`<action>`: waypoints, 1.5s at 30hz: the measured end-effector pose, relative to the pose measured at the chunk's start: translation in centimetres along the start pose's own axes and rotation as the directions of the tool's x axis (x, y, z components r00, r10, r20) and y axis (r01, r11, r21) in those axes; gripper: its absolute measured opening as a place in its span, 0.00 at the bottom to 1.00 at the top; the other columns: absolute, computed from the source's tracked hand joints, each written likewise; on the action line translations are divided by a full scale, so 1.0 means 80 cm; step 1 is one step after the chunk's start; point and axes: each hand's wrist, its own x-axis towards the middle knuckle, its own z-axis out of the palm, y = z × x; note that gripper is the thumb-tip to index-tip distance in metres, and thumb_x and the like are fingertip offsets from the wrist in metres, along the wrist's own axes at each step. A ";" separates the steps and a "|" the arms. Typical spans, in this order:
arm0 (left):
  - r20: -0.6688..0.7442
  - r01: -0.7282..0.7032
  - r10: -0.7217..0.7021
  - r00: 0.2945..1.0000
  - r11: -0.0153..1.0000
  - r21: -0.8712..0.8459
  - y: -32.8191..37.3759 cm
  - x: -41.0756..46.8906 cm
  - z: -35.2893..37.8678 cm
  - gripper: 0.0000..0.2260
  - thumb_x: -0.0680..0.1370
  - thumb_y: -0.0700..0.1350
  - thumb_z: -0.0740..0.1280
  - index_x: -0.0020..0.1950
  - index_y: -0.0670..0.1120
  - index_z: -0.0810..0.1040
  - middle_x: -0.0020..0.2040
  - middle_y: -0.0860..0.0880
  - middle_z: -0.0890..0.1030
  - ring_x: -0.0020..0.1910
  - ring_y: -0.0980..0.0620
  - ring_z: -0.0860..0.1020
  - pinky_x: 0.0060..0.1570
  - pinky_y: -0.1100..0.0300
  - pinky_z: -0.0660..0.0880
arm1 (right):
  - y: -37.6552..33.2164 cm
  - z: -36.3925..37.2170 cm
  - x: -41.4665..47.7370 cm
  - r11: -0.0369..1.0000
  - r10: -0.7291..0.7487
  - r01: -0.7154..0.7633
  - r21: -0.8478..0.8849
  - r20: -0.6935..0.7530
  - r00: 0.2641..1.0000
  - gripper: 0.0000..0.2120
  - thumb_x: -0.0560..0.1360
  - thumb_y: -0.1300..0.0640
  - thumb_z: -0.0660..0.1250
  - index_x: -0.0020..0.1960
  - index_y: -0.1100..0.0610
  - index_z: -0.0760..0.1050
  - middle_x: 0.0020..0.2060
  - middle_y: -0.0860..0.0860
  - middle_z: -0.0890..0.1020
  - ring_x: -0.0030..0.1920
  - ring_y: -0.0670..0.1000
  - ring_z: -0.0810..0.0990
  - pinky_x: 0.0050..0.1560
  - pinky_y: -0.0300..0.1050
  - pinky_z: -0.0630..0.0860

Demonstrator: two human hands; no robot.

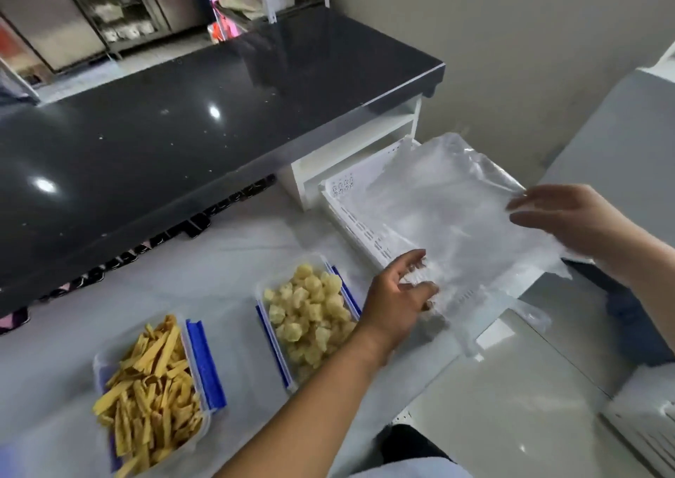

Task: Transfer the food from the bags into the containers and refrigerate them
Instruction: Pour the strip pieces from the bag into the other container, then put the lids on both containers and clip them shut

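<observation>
**K:** Fries tub (149, 390) sat closest to the camera, bottom left on the surface (233, 258), lid off, full. Nuggets tub (310, 317) just beyond it to the right, also full and unlidded, blue clips showing on both.

**R:** And the bag?

**K:** Clear bag (449, 222) was up right of both tubs, looked empty, spread flat over the white basket (350, 200). Long axis ran diagonal, near-left to far-right.

**R:** Hands?

**K:** Left hand (398, 302) was at the bag's near-left corner, fingers curled on the plastic, looked like a pinch, though blur made the contact hard to confirm. Forearm crossed just over the right edge of the nuggets tub. Right hand (569, 222) was at the far-right edge, fingers spread and fairly flat on or just above the film. Couldn't tell if it actually gripped.

**R:** So one hand at each end of the diagonal.

**K:** Yes. Left was nearer the tubs, right nearer the grey appliance (621, 141) on the right.

**R:** Stage?

**K:** My read: transfer done for these two, bag being flattened or put away. Lids weren't visible. Closing the tubs and chilling them remained.

**R:** Risk?

**K:** Left forearm dragging over the open nuggets when it pulled back.
</observation>
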 end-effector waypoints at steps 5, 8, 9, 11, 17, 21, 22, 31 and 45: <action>-0.195 0.021 0.172 0.966 0.696 0.717 -0.015 0.039 0.038 0.28 0.76 0.55 0.68 0.75 0.59 0.65 0.77 0.46 0.61 0.73 0.48 0.62 0.71 0.54 0.61 | 0.056 0.005 0.073 0.878 -0.268 0.295 -0.376 0.125 0.955 0.34 0.75 0.47 0.71 0.77 0.47 0.62 0.77 0.51 0.64 0.76 0.54 0.63 0.72 0.49 0.61; -0.125 0.001 0.324 0.938 0.357 0.934 -0.025 0.060 0.046 0.34 0.79 0.60 0.62 0.80 0.60 0.49 0.81 0.48 0.37 0.79 0.47 0.38 0.76 0.49 0.41 | 0.090 0.046 0.098 0.667 -0.369 0.484 -0.566 0.314 0.875 0.35 0.76 0.32 0.59 0.79 0.41 0.54 0.81 0.50 0.52 0.80 0.55 0.48 0.77 0.57 0.48; -0.091 0.013 0.251 0.964 0.299 0.954 -0.030 0.070 0.048 0.33 0.80 0.61 0.58 0.81 0.60 0.44 0.80 0.49 0.33 0.79 0.47 0.33 0.76 0.48 0.36 | 0.100 0.059 0.105 0.605 -0.367 0.518 -0.605 0.366 0.855 0.35 0.76 0.29 0.53 0.79 0.40 0.52 0.81 0.50 0.50 0.80 0.55 0.45 0.77 0.56 0.44; -0.063 0.050 0.067 0.996 0.176 0.983 -0.041 0.089 0.051 0.32 0.82 0.63 0.52 0.81 0.58 0.39 0.80 0.49 0.32 0.78 0.47 0.31 0.76 0.45 0.32 | 0.115 0.080 0.116 0.530 -0.331 0.547 -0.648 0.435 0.837 0.36 0.75 0.26 0.44 0.79 0.39 0.50 0.81 0.49 0.48 0.80 0.54 0.41 0.78 0.59 0.41; -0.085 0.085 -0.060 0.995 -0.003 0.996 -0.047 0.108 0.059 0.31 0.81 0.67 0.43 0.81 0.55 0.42 0.82 0.47 0.42 0.80 0.47 0.38 0.74 0.41 0.30 | 0.140 0.089 0.139 0.487 -0.199 0.533 -0.692 0.506 0.839 0.35 0.77 0.29 0.47 0.80 0.42 0.50 0.81 0.49 0.48 0.80 0.54 0.41 0.78 0.57 0.39; -0.030 0.026 0.018 0.999 0.203 0.979 -0.040 0.097 0.046 0.30 0.82 0.65 0.48 0.81 0.57 0.44 0.81 0.52 0.36 0.79 0.50 0.33 0.75 0.49 0.29 | 0.112 0.085 0.126 0.553 -0.278 0.542 -0.633 0.473 0.836 0.33 0.77 0.32 0.51 0.80 0.41 0.53 0.81 0.48 0.50 0.80 0.52 0.42 0.78 0.57 0.41; -0.031 0.017 0.042 0.999 0.295 0.955 -0.036 0.091 0.041 0.30 0.82 0.65 0.50 0.81 0.58 0.45 0.80 0.54 0.34 0.78 0.52 0.31 0.75 0.52 0.31 | 0.100 0.084 0.121 0.584 -0.303 0.540 -0.606 0.454 0.838 0.33 0.77 0.32 0.51 0.79 0.41 0.54 0.81 0.47 0.51 0.80 0.52 0.44 0.78 0.57 0.42; -0.429 0.187 0.322 0.844 0.573 0.798 -0.003 -0.085 -0.120 0.32 0.78 0.67 0.56 0.79 0.64 0.47 0.79 0.62 0.36 0.76 0.62 0.30 0.75 0.56 0.37 | -0.066 0.175 0.002 0.633 -0.542 0.736 -0.239 0.542 0.642 0.34 0.73 0.29 0.53 0.76 0.41 0.63 0.77 0.42 0.61 0.79 0.46 0.52 0.78 0.54 0.52; -0.938 0.577 0.099 0.333 0.765 0.286 -0.220 -0.457 -0.421 0.43 0.68 0.70 0.56 0.77 0.48 0.64 0.79 0.41 0.61 0.78 0.40 0.57 0.74 0.46 0.58 | -0.144 0.540 -0.335 0.531 -0.525 0.832 0.161 0.833 0.174 0.30 0.77 0.38 0.59 0.76 0.45 0.63 0.78 0.46 0.61 0.78 0.48 0.57 0.76 0.49 0.60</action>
